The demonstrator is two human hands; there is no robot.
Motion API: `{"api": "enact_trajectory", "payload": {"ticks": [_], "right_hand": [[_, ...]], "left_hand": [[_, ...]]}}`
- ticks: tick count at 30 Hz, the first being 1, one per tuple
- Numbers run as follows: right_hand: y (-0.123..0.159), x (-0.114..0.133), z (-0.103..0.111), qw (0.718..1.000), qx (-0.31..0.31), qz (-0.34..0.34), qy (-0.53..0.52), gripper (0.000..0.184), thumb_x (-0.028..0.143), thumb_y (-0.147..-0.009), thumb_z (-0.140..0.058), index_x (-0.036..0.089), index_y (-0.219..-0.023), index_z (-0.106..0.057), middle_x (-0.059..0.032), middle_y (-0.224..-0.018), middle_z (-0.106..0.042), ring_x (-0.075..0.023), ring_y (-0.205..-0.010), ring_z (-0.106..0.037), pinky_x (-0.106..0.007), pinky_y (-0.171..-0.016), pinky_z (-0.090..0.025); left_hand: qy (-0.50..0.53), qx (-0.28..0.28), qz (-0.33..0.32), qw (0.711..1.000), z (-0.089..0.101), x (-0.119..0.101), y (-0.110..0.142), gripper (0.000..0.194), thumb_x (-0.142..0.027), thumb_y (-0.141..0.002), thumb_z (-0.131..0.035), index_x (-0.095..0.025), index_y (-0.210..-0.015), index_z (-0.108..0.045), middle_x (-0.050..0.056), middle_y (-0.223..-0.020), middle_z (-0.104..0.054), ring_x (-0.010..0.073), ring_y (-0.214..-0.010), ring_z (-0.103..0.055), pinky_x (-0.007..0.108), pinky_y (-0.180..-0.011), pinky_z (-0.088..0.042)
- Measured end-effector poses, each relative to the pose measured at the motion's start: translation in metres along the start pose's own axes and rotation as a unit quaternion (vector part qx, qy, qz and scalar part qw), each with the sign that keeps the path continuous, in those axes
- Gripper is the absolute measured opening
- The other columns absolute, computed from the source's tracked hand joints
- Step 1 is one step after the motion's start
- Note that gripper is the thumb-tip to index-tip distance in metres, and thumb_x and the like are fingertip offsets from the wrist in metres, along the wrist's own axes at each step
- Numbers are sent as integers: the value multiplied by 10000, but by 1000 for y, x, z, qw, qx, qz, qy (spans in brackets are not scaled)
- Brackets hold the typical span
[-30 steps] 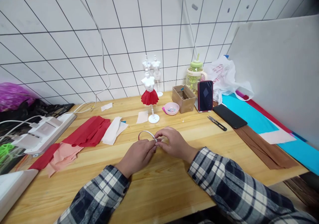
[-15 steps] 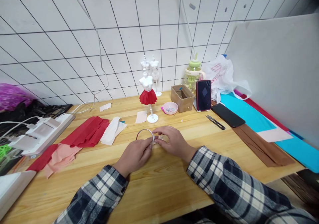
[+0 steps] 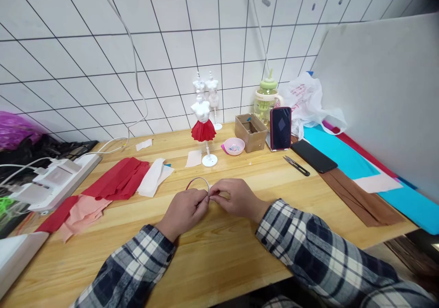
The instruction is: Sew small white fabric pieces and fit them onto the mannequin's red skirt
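Note:
A thin, narrow-banded hoop (image 3: 198, 178), whitish with a reddish left side, curves up behind my left hand (image 3: 185, 211). My left thumb and fingers are closed on its lower right part, and the hand hides the rest of it. My right hand (image 3: 238, 199) pinches at the hoop's right edge, its fingertips against those of the left. Whatever lies between the right fingertips is too small to make out. Beyond the hands, a small white dress form (image 3: 201, 111) wears a red pleated skirt (image 3: 203, 131).
Red fabric (image 3: 118, 178) and white fabric (image 3: 154, 177) lie left, near a power strip (image 3: 77, 175). Behind stand a pink bowl (image 3: 234, 146) of beads, a cardboard box (image 3: 252, 134) and a propped phone (image 3: 281, 128). Thread snips (image 3: 297, 165), a black phone (image 3: 314, 156) and brown fabric (image 3: 363, 198) lie right.
The right fingertips have come in against the left ones at the hoop's edge, hiding a small pale bit seen between the fingers earlier. The hoop has shifted slightly left and sits lower behind the left hand.

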State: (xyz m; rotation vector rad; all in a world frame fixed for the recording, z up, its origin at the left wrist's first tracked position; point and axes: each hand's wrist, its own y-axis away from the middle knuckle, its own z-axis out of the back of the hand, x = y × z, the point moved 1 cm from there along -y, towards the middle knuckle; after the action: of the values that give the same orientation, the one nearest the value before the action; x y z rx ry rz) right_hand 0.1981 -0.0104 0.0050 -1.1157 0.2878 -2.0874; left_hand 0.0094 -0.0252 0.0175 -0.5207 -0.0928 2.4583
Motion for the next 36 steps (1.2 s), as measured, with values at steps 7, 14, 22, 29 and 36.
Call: {"api": "enact_trajectory", "payload": {"ticks": [7,14,22,29,36], "right_hand": [[2,24,-4,993,-110,20,46,127,265,-918,-547,192,-868,-638,-30,-820,-703,-152,-768,-631,-261,-700,-456],[-3,0,13,983,-160,-68,-63,89,253,-875,-633,207,-836,-697,-27,-835,-703,-146,-795,-630,-256,-724,-476],[-6,-17,6,979,-107,-153,-85,78,189,-847,-635,181,-843,-712,-18,-795,-651,-121,-718,-554,-237,-642,-425],[-5,-9,2,984,-58,-147,-82,60,185,-829,-650,186,-825,-710,-11,-778,-653,-124,-725,-558,-241,-658,-426],[-5,-6,-5,985,-49,-140,-85,33,184,-801,-667,181,-806,-700,-11,-780,-658,-130,-731,-575,-252,-683,-437]], "left_hand": [[262,-71,91,958,-3,-5,1,383,-299,-890,-356,-213,-517,-367,-37,-468,-380,121,-461,-376,251,-490,-303],[83,-104,50,990,14,38,-2,339,-386,-917,-449,-198,-779,-696,43,-735,-643,196,-754,-553,324,-731,-417],[-130,-91,133,978,2,72,-4,368,-468,-907,-505,-226,-1059,-737,94,-890,-692,261,-841,-578,389,-765,-414],[16,-116,102,988,4,29,-6,375,-454,-945,-430,-220,-879,-715,57,-912,-687,238,-916,-572,394,-837,-397],[80,-96,91,988,-7,0,-7,230,-405,-891,-556,-226,-867,-699,37,-862,-674,227,-881,-570,373,-803,-402]]}}
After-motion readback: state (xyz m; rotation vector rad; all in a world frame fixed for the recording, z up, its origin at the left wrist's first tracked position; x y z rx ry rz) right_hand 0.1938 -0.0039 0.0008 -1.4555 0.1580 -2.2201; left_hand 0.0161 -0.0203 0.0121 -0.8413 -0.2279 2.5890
